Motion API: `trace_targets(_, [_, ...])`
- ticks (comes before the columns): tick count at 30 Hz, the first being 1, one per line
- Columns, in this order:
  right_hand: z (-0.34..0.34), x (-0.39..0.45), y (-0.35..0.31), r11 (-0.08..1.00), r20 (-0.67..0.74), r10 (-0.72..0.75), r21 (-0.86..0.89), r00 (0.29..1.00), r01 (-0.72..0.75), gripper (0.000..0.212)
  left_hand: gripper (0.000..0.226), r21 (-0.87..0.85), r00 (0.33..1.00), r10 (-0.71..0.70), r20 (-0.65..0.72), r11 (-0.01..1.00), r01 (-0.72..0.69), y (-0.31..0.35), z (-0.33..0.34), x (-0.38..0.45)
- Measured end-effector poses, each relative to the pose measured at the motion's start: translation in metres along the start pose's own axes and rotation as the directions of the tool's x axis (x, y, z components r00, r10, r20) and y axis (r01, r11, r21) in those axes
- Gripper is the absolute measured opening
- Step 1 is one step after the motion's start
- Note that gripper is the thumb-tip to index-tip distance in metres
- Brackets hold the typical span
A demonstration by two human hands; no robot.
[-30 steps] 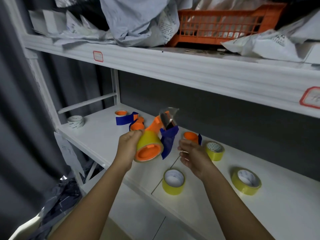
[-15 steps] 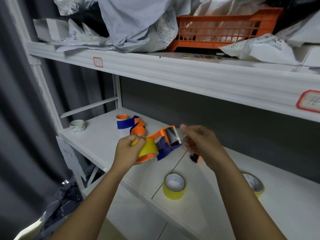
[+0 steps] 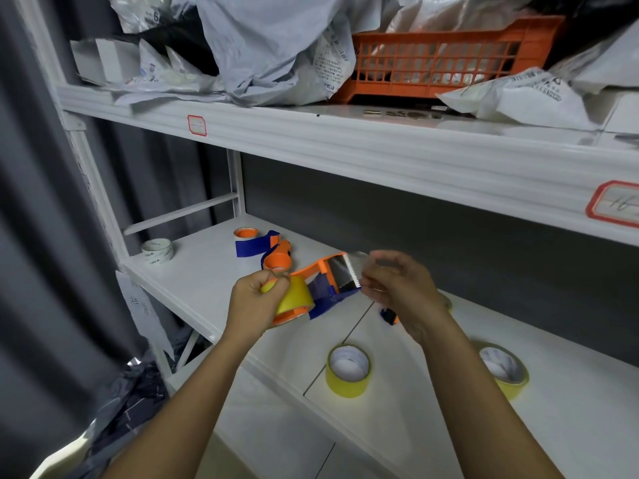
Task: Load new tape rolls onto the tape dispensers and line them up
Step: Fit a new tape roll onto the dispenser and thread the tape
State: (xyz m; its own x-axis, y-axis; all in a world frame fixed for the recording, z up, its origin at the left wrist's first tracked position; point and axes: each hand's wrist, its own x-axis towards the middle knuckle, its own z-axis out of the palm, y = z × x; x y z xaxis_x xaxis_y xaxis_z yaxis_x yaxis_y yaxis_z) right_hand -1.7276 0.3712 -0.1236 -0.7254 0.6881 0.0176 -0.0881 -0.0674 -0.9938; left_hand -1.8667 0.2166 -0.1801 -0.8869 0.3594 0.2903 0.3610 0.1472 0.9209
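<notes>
From the head view, my left hand (image 3: 257, 300) curls tight around the yellow tape roll (image 3: 296, 298) on the orange-and-blue dispenser (image 3: 325, 285), held above the shelf's (image 3: 207, 271) front edge. My right hand (image 3: 401, 292) pinches the clear tape end (image 3: 359, 257) at the blade, fingertips together. Two spare yellow rolls (image 3: 348, 370) sit toward the shelf's right.

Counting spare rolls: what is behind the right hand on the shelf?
Behind the right hand, a yellow tape roll's edge and a blue-orange dispenser piece peek out on the shelf; the rest is covered.
</notes>
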Motion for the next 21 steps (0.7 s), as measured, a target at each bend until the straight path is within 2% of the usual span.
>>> trace_targets(2, [-0.004,0.001,-0.002,0.998,-0.017,0.029,0.048,0.999,-0.028,0.01,0.021,0.011,1.0,0.009,-0.017,1.0,-0.009,0.001,-0.001,-0.001])
trace_targets(3, [-0.005,0.002,-0.003,0.997,-0.014,0.045,0.057,0.999,-0.044,0.015,0.021,0.015,1.0,0.017,-0.023,1.0,-0.017,0.002,-0.002,-0.001])
trace_targets(6, [-0.005,0.003,0.0,0.997,-0.003,0.016,-0.078,1.0,-0.016,0.031,0.022,0.005,0.998,0.048,-0.034,0.999,-0.048,0.004,-0.003,-0.002])
trace_targets(8, [-0.002,0.004,0.005,0.995,-0.023,-0.044,-0.096,0.999,0.042,0.025,0.024,-0.029,0.997,0.076,-0.029,0.997,-0.076,0.005,-0.001,-0.004])
trace_targets(17, [-0.01,0.005,0.015,0.968,-0.029,-0.202,0.144,0.979,0.204,0.025,0.025,-0.003,0.998,0.04,-0.046,0.999,-0.04,0.005,0.001,-0.002])
trace_targets(21, [-0.007,0.003,0.02,0.939,-0.027,-0.17,0.298,0.985,0.171,0.025,0.024,-0.002,0.999,0.012,-0.032,1.0,-0.012,0.007,0.004,-0.002])
